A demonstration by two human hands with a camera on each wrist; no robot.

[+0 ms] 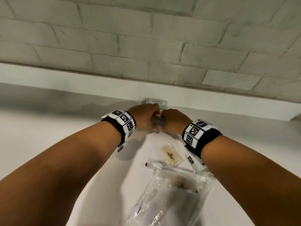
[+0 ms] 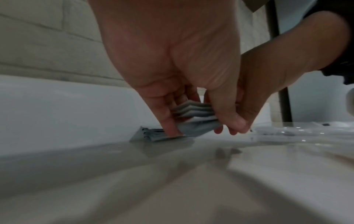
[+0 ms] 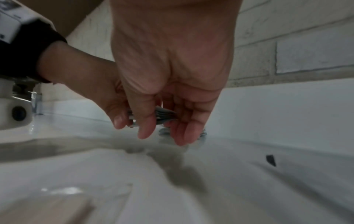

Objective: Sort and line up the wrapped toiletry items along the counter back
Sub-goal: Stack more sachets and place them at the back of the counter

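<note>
Up front in the head view, the left hand (image 1: pixel 144 114) and right hand (image 1: pixel 175 119) meet just short of the counter back, their fingers curled round a small grey stack of sachets (image 1: pixel 157 121) held between them. Beyond the fingertips a white labelled packet (image 1: pixel 156 102) leans against the backsplash (image 1: pixel 211 101), probably the start of the row. Behind the wrists lie a tan soap packet (image 1: pixel 171 154) and clear plastic bags (image 1: pixel 171 193), not yet sorted.

From the left wrist, the left hand's fingers (image 2: pixel 168 116) and thumb pinch the stack of sachets (image 2: pixel 193 110) at its ends, seemingly squaring the edges; under the fingertips another flat pile (image 2: pixel 151 134) rests on the counter (image 2: pixel 134 174) against the backsplash.

From the right wrist, the right hand's thumb and fingers (image 3: pixel 184 130) are curled round the same stack (image 3: pixel 164 116), held just above the counter.
</note>
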